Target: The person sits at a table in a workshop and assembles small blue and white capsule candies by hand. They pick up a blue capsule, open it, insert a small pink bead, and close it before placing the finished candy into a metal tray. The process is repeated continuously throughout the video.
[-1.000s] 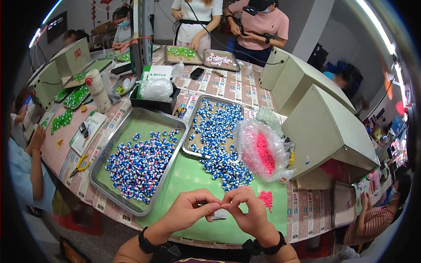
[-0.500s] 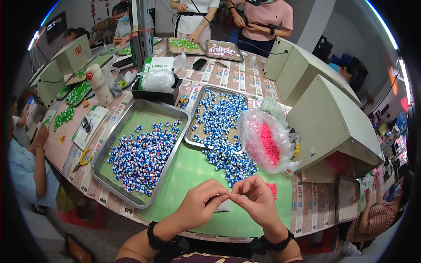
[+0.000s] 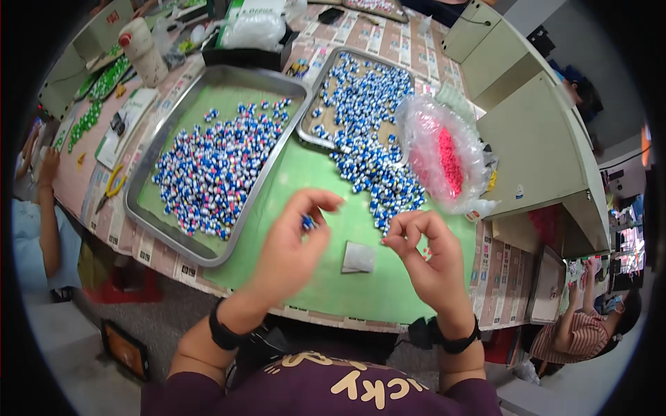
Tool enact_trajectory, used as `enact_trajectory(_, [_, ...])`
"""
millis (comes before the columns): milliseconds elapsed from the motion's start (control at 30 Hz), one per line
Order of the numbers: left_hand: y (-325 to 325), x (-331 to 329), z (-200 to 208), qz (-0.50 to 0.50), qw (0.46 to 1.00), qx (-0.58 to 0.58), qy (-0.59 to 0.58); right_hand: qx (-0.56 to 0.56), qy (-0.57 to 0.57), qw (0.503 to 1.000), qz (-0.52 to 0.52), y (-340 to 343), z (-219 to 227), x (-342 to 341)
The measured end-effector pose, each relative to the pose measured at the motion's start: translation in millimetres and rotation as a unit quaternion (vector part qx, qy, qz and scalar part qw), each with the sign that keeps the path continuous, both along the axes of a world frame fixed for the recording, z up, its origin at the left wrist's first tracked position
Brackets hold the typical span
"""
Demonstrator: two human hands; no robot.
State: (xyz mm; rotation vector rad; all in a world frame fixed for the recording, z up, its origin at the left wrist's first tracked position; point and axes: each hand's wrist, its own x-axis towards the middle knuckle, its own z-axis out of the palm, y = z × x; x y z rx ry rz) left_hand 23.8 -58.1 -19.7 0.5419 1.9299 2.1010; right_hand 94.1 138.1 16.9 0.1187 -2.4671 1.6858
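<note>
My left hand (image 3: 295, 243), slightly blurred, hovers over the green mat (image 3: 277, 291) with its fingers curled and thumb apart. A small blue-and-white bead-like piece (image 3: 309, 222) shows inside its curl. To the right, my right hand (image 3: 433, 260) has thumb and forefinger pinched together near the tip of the blue-and-white heap (image 3: 374, 180). A tiny speck shows at those fingertips, too small to name. Between the hands a small grey-white square pad (image 3: 359, 257) lies on the mat. Some small pink pieces lie partly hidden behind my right hand.
On the left, a metal tray (image 3: 239, 243) holds blue, white and pink pieces. A second tray (image 3: 305, 135) stands behind the heap. A clear bag (image 3: 423, 132) of pink pieces (image 3: 451, 163) sits right, beside a grey metal box (image 3: 548, 139). Yellow-handled pliers (image 3: 111, 184) lie far left.
My hands, fingertips together before, have parted: the left went up and left, the right slightly right and up. The view has tilted down, showing more of my shirt.
</note>
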Motion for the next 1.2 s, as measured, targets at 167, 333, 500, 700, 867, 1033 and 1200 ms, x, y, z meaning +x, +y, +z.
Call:
enact_trajectory(167, [-30.8,-16.3,-20.8,-0.028,0.979,0.124,-0.161,0.263,-0.015,0.96,0.092,4.7,-10.9,-0.3])
enact_trajectory(333, [-31.5,-16.0,-16.0,-0.052,0.983,0.111,-0.139,0.307,-0.019,0.947,0.092,2.8,-12.4,-9.2])
enact_trajectory(500, [-33.2,-18.7,-5.8,-0.105,0.975,0.066,-0.182,0.308,-0.037,0.946,0.098,2.5,-12.7,-11.9])
enact_trajectory(700, [-27.9,-18.2,-5.3,-0.124,0.957,0.124,-0.23,0.13,-0.038,0.99,0.038,3.1,-1.3,-7.0])
enact_trajectory(867, [-19.7,-17.2,7.0,-0.168,0.91,0.2,-0.322,-0.008,0.007,1.0,-0.003,3.7,2.5,0.8])
enact_trajectory(1033, [-12.9,-15.3,4.7,-0.191,0.898,0.229,-0.322,-0.091,0.033,0.995,-0.011,-4.0,10.2,8.2])
enact_trajectory(1200, [-6.5,-10.5,7.4,-0.185,0.903,0.217,-0.322,-0.15,0.053,0.987,-0.011,-6.4,10.8,12.5])
